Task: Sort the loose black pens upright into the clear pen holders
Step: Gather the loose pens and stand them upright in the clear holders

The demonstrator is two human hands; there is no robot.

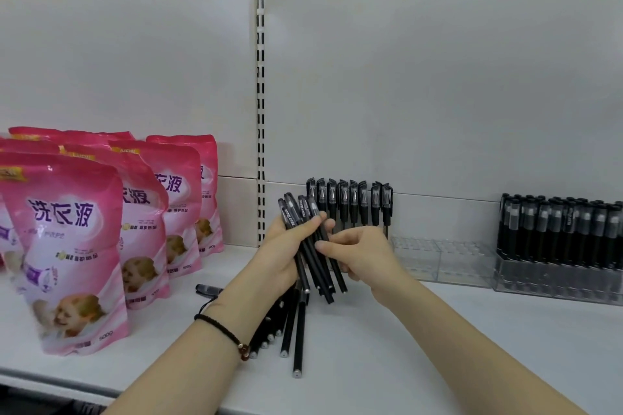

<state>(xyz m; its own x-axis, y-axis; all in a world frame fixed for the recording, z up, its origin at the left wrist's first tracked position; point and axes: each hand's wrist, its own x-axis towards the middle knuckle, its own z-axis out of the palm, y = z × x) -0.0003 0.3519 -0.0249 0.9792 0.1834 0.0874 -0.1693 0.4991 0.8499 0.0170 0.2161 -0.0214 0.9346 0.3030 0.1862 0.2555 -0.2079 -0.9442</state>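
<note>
My left hand grips a bundle of black pens, caps up, above the white shelf. My right hand pinches one pen of that bundle from the right side. Beneath my left wrist lie several loose black pens on the shelf. Behind my hands a row of pens stands upright in a clear pen holder, whose base my hands hide. To the right sits a clear holder with nothing in its slots, and further right a clear holder full of upright pens.
Pink detergent pouches stand in rows on the left half of the white shelf. A slotted upright post divides the white back panel. One more pen lies beside my left forearm.
</note>
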